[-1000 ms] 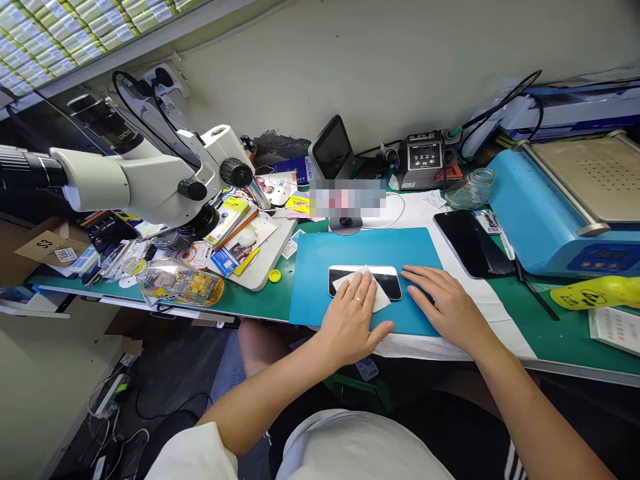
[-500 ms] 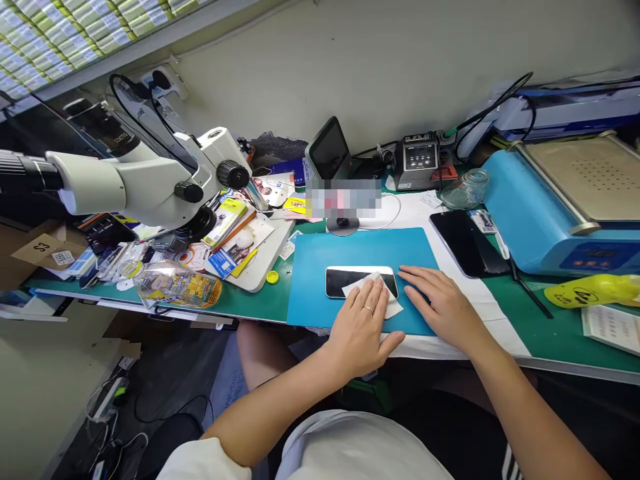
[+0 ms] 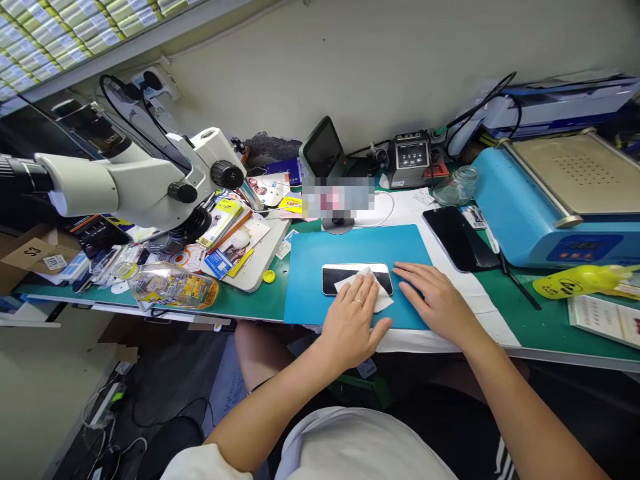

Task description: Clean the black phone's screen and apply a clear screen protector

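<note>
A smartphone (image 3: 329, 281) with a dark screen and pale frame lies face up on a blue mat (image 3: 360, 247). My left hand (image 3: 353, 323), a ring on one finger, lies flat over it with fingers outstretched. Beneath those fingers a white wipe (image 3: 384, 301) covers part of the screen and hangs past the phone's near edge. My right hand (image 3: 435, 300) rests on the mat by the phone's right end, fingers spread and holding nothing. The part of the screen under the wipe is hidden.
Left stands a white microscope (image 3: 145, 190) near a clear plastic bottle (image 3: 173, 283) and stacked packets. A larger dark phone (image 3: 460, 240), a glass jar (image 3: 456, 187), a blue machine (image 3: 530, 213) and a yellow bottle (image 3: 575, 281) are right. A soldering-station-like unit (image 3: 413, 160) sits behind.
The view has shifted slightly, so everything sits a little further left. My left hand and the wipe stay on the phone's screen. My right hand stays beside the phone.
</note>
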{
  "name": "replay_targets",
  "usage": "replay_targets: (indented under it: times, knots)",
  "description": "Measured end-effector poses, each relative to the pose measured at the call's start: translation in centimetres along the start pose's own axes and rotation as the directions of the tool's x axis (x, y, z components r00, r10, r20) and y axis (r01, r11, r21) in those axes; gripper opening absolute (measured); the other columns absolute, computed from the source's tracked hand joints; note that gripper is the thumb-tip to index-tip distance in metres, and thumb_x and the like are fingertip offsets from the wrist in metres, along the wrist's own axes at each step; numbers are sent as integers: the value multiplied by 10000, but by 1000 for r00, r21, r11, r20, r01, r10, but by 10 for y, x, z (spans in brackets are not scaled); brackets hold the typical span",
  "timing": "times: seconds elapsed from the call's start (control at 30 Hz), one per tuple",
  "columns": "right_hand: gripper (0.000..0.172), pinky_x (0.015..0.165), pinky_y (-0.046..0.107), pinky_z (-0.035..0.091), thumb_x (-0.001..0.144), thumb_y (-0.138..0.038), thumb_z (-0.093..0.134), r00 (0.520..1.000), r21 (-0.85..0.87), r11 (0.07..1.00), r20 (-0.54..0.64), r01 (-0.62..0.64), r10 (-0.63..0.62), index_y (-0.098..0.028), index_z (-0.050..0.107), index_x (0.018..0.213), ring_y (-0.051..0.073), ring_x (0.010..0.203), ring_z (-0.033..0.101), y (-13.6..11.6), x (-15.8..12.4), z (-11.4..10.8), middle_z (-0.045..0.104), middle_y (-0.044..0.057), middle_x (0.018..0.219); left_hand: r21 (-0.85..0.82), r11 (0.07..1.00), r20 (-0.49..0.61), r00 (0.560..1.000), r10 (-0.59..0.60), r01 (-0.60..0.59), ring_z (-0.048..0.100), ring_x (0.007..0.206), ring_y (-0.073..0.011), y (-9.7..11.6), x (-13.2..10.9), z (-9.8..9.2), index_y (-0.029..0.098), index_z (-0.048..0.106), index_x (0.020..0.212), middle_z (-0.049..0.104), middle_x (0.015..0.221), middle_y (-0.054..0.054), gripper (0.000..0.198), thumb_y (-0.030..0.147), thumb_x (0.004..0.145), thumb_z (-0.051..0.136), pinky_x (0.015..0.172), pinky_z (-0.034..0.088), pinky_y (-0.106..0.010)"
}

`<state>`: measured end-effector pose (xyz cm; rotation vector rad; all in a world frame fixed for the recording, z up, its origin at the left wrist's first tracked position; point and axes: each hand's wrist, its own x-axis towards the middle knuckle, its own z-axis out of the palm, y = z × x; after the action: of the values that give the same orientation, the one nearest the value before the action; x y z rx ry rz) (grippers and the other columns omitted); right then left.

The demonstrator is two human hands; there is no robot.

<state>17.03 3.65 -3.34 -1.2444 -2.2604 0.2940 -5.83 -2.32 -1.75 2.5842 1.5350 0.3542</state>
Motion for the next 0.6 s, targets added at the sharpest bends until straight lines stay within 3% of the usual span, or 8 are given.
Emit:
replay_targets:
  times: [0.13,0.2,0.4,0.5,0.6]
  knots:
    - [411,1068,584,552,1072,-376,449,1000,-5,1000,5,-10,10,-261,700,1377,339,1292,663,-1,0,0,731,105,1389,35,990,11,990,-139,139,361,1595,-300,-37,-6,-14,105,406,1617,378,1708,-152,621,479,1122,376,1279,367,-498]
    - [411,1069,581,551,1076,-381,443,1000,-5,1000,9,-8,8,-247,703,1366,338,1293,662,-2,0,0,731,112,1387,51,987,26,988,-154,153,339,1602,-317,-44,-13,-19,91,380,1626,353,1717,-158,634,469,1118,389,1282,358,-515]
    - [406,1074,588,545,1073,-379,452,1000,1,1000,9,-13,13,-259,700,1371,340,1292,660,-1,0,0,727,108,1394,25,987,4,988,-157,157,272,1625,-314,-25,-47,-14,70,293,1656,313,1726,-191,678,446,1104,412,1280,371,-521]
    - [405,1076,591,542,1069,-381,459,1000,2,1000,4,-14,14,-277,699,1378,343,1291,658,1,0,1,729,99,1390,19,983,-10,984,-180,180,285,1621,-324,-25,-37,-11,73,332,1642,328,1720,-190,660,463,1111,382,1274,377,-530]
    - [401,1076,587,542,1069,-384,458,1000,0,1000,-5,-8,8,-266,706,1360,343,1288,659,0,1,1,731,104,1385,25,982,-22,983,-184,185,309,1612,-337,-36,-6,-10,49,386,1611,349,1711,-202,686,514,1108,385,1282,360,-522]
